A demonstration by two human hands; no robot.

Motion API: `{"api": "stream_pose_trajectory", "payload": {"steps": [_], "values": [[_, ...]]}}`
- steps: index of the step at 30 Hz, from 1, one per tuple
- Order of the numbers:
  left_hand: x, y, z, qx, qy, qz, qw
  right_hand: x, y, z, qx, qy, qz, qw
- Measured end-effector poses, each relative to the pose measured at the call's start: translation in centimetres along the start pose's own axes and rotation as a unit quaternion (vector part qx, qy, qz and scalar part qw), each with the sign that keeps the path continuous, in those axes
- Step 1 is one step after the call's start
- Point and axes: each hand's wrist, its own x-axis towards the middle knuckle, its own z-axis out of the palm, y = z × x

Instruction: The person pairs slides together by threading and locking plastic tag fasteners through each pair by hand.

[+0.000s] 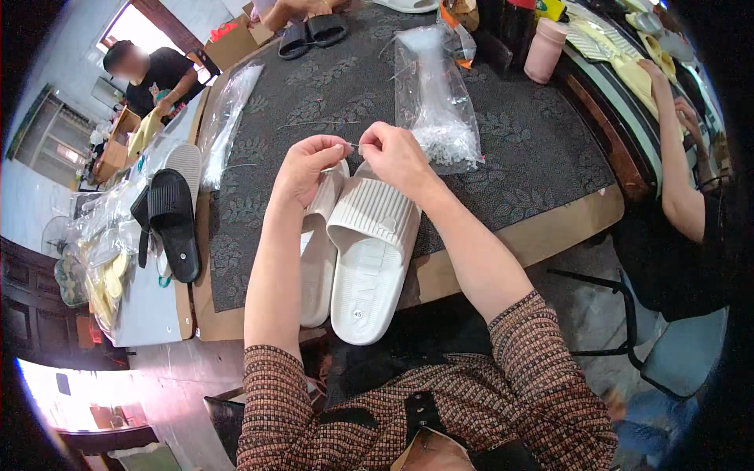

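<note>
A pair of light grey slide slippers lies side by side in front of me, toes pointing away. The right slipper (369, 267) shows its ribbed strap and footbed, and the left slipper (316, 275) is partly behind it. Above their toe ends, my left hand (305, 169) and my right hand (399, 163) meet, fingertips pinched together. A thin pale strand (353, 145) runs between the two pinches; its ends are hidden by my fingers. Beyond my right hand lies a clear plastic bag (436, 102) with many small white plastic pieces at its near end.
A loose thin strand (320, 123) lies on the dark patterned table cover (518, 141). Black slippers (174, 212) sit at the left, another black pair (312, 35) at the far edge. A pink bottle (545, 51) stands far right. Other people work on both sides.
</note>
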Motion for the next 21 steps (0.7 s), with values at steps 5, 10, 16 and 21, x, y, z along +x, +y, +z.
{"api": "stream_pose_trajectory", "payload": {"steps": [5,10,16,21], "values": [[-0.4,-0.4,-0.1,-0.024,0.002,0.004,1.0,-0.2,-0.2,0.6,0.008,-0.015,0.017,1.0],[-0.4,-0.8,-0.5,-0.029,-0.011,0.009,0.999,-0.4,-0.2,1.1,0.006,-0.026,0.021,0.999],[-0.7,-0.9,-0.3,0.001,-0.02,0.01,1.0,-0.4,-0.1,1.4,0.031,-0.023,0.02,0.999],[-0.7,-1.0,-0.5,-0.035,-0.01,0.016,0.999,-0.5,-0.1,1.4,0.025,-0.019,0.018,0.999]]}}
